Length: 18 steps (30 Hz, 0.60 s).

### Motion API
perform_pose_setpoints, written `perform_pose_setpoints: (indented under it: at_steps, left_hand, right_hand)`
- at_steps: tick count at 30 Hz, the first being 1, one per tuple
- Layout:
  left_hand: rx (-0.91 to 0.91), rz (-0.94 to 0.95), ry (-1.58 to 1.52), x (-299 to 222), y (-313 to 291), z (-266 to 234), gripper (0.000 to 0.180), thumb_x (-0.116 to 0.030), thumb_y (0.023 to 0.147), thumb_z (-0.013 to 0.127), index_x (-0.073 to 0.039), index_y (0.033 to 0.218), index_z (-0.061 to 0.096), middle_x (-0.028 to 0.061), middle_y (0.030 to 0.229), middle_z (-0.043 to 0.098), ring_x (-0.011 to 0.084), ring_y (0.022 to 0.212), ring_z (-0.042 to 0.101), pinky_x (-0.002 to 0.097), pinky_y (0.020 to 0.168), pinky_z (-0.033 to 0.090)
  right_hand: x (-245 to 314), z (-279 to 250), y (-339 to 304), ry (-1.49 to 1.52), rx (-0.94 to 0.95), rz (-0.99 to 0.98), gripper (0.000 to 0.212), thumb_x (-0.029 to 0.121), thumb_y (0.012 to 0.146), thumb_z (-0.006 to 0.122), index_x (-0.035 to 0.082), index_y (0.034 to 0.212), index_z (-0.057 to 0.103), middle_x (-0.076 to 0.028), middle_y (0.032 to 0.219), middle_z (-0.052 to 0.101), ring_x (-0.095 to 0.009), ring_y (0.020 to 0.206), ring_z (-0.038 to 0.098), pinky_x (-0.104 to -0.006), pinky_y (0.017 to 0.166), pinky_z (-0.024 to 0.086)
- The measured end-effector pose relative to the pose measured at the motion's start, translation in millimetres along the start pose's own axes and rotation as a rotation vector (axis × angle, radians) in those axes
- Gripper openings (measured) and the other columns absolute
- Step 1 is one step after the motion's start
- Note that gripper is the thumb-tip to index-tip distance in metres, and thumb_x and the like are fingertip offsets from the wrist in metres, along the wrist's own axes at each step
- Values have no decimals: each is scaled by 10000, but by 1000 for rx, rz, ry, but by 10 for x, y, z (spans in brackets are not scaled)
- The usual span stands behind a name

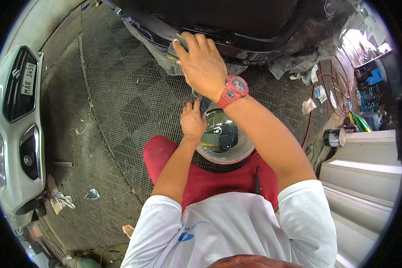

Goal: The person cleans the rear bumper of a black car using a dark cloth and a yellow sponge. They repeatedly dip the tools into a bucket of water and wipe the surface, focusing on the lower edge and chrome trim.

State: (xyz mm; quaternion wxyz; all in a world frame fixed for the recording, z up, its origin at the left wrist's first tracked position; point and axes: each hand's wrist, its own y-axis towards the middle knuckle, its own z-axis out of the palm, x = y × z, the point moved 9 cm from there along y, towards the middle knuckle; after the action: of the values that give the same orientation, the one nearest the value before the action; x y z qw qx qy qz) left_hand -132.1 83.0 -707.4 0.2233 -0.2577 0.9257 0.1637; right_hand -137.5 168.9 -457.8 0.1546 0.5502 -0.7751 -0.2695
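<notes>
My right hand (204,64), with a red watch on its wrist, grips a dark pad with yellowish edges (177,48), which looks like a sanding block. It is at the edge of a glossy black car body panel (250,42). Below it, my left hand (193,121) has its fingers closed on a dark grey piece of cloth (205,105) beside the bucket's rim. The round, light-coloured bucket (225,159) stands between my knees and holds liquid with dark reflections. My right forearm covers part of its far side.
Plastic masking sheet (295,60) hangs along the black car's lower edge. At the left is a white car's front (20,134). To the right lie a red hose (309,127), crumpled paper (308,106), a can (334,137) and ribbed white panels (362,174). The floor (120,85) is patterned.
</notes>
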Motion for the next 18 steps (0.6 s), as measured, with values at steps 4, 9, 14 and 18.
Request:
perform_pose_setpoints:
  at_steps: [4, 9, 14, 18]
  left_hand:
    - [38, -39, 11, 22, -9, -24, 711, -153, 872, 864, -123, 1514, 558, 200, 1375, 641, 401, 1257, 651, 484, 1060, 557]
    - [54, -44, 19, 47, 29, 53, 766, -159, 875, 866, -197, 1565, 536, 171, 1440, 633, 391, 1280, 653, 505, 1049, 562]
    - [51, -70, 11, 82, -20, -5, 740, -159, 875, 869, -181, 1543, 551, 168, 1412, 638, 391, 1267, 655, 498, 1055, 558]
    - [6, -12, -9, -8, 36, -27, 710, -152, 872, 869, -149, 1514, 566, 170, 1341, 651, 395, 1225, 661, 486, 1041, 558]
  right_hand:
    - [-181, -312, -375, 21, -57, -40, 502, 162, 907, 734, 20, 1383, 668, -189, 1461, 609, -344, 1267, 598, -465, 1070, 496]
    - [39, 87, 51, -13, 33, 20, 491, 226, 955, 757, 52, 1404, 661, -158, 1467, 600, -338, 1324, 567, -464, 1095, 490]
    - [-130, -122, -281, 50, 50, 27, 502, 209, 943, 758, 65, 1415, 670, -164, 1504, 601, -358, 1343, 574, -487, 1123, 479]
    - [-422, -504, -831, -53, -18, 91, 515, 237, 943, 765, 53, 1414, 669, -176, 1503, 589, -366, 1319, 573, -503, 1088, 491]
